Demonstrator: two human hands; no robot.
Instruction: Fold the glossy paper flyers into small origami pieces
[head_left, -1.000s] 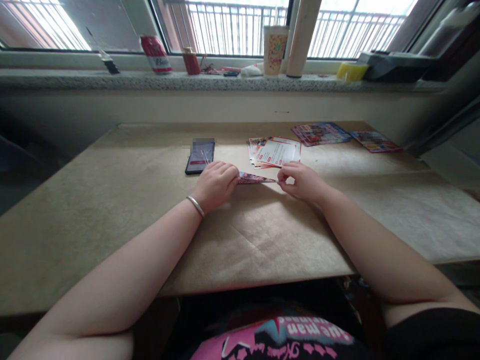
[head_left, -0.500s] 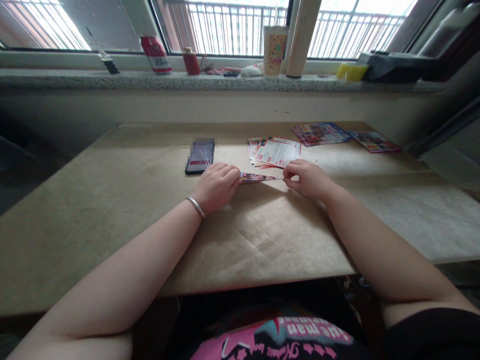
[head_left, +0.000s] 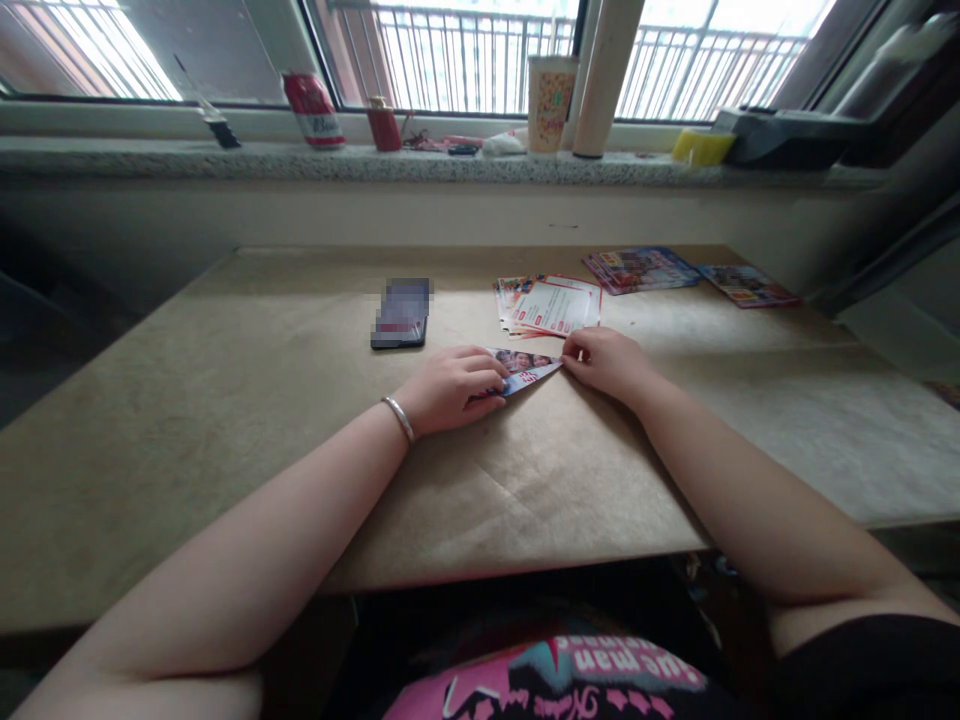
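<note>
- Head view: I am pressing my left hand (head_left: 450, 385) flat-fingered on the left end of a folded flyer (head_left: 525, 368) that is lying on the brown paper-covered table (head_left: 225, 400), between my two hands.
- My right hand (head_left: 609, 362) is pinching the flyer's pointed right tip with fingertips closed on it, thumb side hidden from me.
- The flyer's long axis is running left to right across me, tapering toward the right hand; both hands are touching it, one at each end, so neither is nearer.
- Just beyond it a stack of flyers (head_left: 553, 304) is lying, apart from my fingers, and a phone (head_left: 401, 322) is sitting beyond my left hand.
- Further right, two more leaflets (head_left: 641, 267) are resting well apart from my grip.
</note>
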